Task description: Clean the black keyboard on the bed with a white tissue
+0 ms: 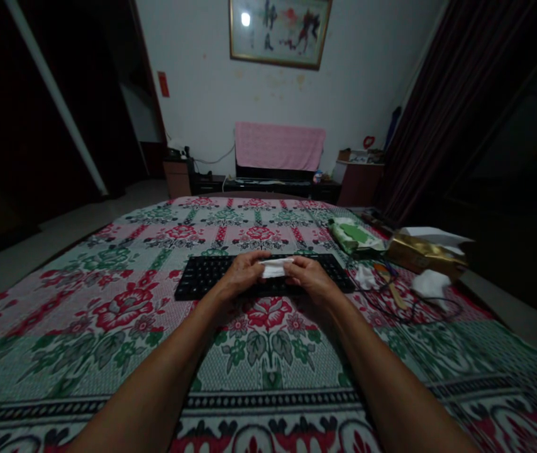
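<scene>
A small folded white tissue (275, 268) is stretched between my two hands, over the middle of a black keyboard (202, 274). My left hand (244, 272) pinches its left end, and my right hand (312, 275) grips the right end between thumb and fingers. The keyboard lies flat and crosswise on the flowered cloth, partly covered by both hands. Whether the hands rest on the keys or hover just above them, I cannot tell.
Right of the keyboard lie a crumpled tissue (365, 277), a wooden-handled brush (395, 290) and a looping black cable (410, 319). Beyond them are a green wipes pack (354, 235), a gold tissue box (422, 251) and another white tissue (431, 286). Patterned cloth (122, 308) covers the surface.
</scene>
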Motion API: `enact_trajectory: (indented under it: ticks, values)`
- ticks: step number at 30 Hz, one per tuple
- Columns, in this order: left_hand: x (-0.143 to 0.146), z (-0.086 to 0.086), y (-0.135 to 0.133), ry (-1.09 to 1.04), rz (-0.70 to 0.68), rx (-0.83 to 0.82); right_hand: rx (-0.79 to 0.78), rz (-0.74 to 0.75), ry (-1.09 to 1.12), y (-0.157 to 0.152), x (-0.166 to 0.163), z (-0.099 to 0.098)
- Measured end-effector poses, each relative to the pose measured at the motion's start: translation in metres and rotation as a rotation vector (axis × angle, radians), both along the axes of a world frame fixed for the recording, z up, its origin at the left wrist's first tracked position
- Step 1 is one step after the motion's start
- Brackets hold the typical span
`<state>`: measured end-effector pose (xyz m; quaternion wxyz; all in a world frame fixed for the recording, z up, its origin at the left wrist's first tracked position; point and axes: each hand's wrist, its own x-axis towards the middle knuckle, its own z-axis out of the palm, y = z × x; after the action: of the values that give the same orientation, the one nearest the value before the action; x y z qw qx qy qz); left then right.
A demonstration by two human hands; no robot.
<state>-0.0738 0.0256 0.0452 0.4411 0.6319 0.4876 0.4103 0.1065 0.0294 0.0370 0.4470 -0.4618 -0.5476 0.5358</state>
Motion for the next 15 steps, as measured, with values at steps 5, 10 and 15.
enact_trajectory:
  ticks: [5,10,15]
  values:
    - [-0.0063,-0.0048,0.0046,0.084,-0.038,0.074,-0.031,-0.039,-0.051,0.0013,-0.0081,0.0002]
    - [-0.0048,-0.0069,0.0034,0.194,-0.028,0.213,0.206,-0.067,-0.230,0.0037,-0.0076,-0.0058]
    - [0.0027,-0.0104,0.0039,0.193,0.039,0.228,0.389,-0.076,-0.247,0.0022,-0.0110,-0.0069]
